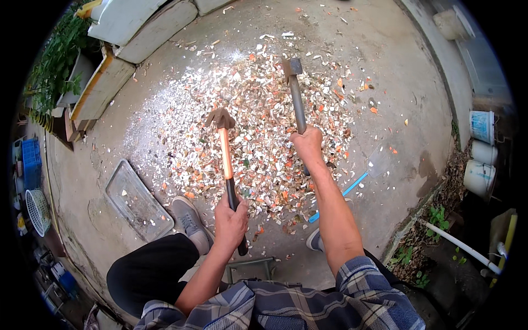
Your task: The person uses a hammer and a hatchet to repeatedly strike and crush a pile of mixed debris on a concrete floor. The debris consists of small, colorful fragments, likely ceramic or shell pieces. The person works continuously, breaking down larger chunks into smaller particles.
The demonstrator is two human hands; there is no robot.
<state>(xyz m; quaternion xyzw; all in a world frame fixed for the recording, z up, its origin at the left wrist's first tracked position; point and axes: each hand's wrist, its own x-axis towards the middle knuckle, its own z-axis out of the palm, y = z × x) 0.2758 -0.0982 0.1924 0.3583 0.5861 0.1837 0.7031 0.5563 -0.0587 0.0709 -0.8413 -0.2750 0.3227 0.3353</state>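
Note:
My left hand is wrapped round the black grip of a hand rake, which has a pale wooden shaft and a rusty, pronged head over the pile. In my right hand is a hammer, gripped by its dark handle, its blocky metal head pointing away from me at the far side. Beneath both tools spreads a wide heap of broken shell pieces, mostly white and brown with orange bits. Whether either head touches the pieces, I cannot tell.
A grey tray with a few fragments lies left of my shoe. At right lies a blue-handled tool with a pale flat head. White boxes stand far left, buckets along the right. A metal stool frame is close to me.

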